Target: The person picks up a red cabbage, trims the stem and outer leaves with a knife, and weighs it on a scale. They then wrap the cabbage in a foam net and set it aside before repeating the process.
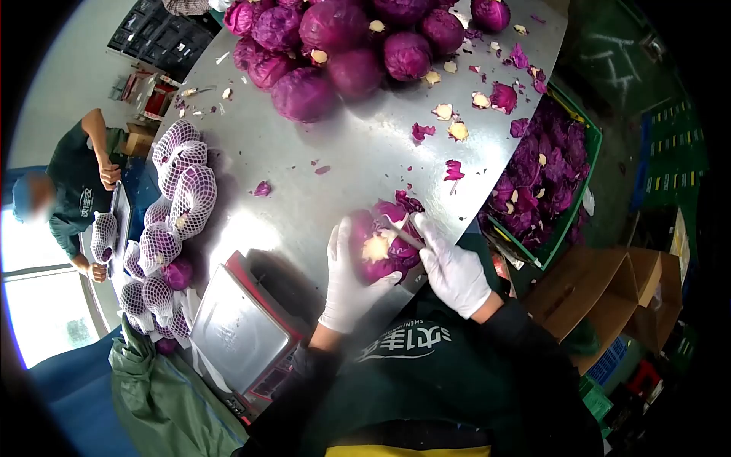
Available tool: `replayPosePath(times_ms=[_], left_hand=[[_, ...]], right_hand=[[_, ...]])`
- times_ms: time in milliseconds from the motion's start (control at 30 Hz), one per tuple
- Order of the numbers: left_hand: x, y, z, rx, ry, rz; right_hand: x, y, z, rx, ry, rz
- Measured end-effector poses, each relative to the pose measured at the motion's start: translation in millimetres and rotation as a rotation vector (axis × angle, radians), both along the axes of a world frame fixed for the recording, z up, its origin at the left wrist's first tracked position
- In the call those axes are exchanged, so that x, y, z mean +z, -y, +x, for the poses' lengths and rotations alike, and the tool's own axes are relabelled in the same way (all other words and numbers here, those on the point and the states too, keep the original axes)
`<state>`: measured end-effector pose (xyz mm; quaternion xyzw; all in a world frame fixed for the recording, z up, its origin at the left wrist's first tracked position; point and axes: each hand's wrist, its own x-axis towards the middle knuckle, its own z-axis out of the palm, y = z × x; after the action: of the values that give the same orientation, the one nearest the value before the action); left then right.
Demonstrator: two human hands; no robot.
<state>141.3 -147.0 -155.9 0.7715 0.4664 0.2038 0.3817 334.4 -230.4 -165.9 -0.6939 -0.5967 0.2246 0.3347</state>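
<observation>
Red cabbage (371, 255) trimmed at the near edge of the steel table (343, 145).
The left hand (346, 278) cups the head from its left, the stem axis pointing its pale cut stem up at the wearer. The right hand (454, 272), just beside it, is closed on a knife (403, 235) touching the head.

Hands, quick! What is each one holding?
Left hand: closed around the red cabbage.
Right hand: closed on the knife.
</observation>
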Motion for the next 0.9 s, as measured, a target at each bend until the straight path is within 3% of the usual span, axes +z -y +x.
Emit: replayPosePath(times_ms=[200, 300, 600, 800, 900], left_hand=[[-1, -1, 3, 0.006, -0.016, 0.004], [-2, 0, 5, 0.027, -0.002, -0.006], [1, 1, 11, 0.067, -0.044, 0.045], [5, 1, 18, 0.076, -0.115, 0.087], [3, 2, 20, 0.073, -0.085, 0.199]], right_hand=[[9, 2, -14, 0.060, 0.054, -0.036], [18, -2, -13, 0.103, 0.107, -0.201], [9, -21, -19, 0.023, 0.399, -0.010], [23, -34, -24, -0.004, 0.298, -0.167], [24, -39, -9, 0.111, 0.430, -0.118]])
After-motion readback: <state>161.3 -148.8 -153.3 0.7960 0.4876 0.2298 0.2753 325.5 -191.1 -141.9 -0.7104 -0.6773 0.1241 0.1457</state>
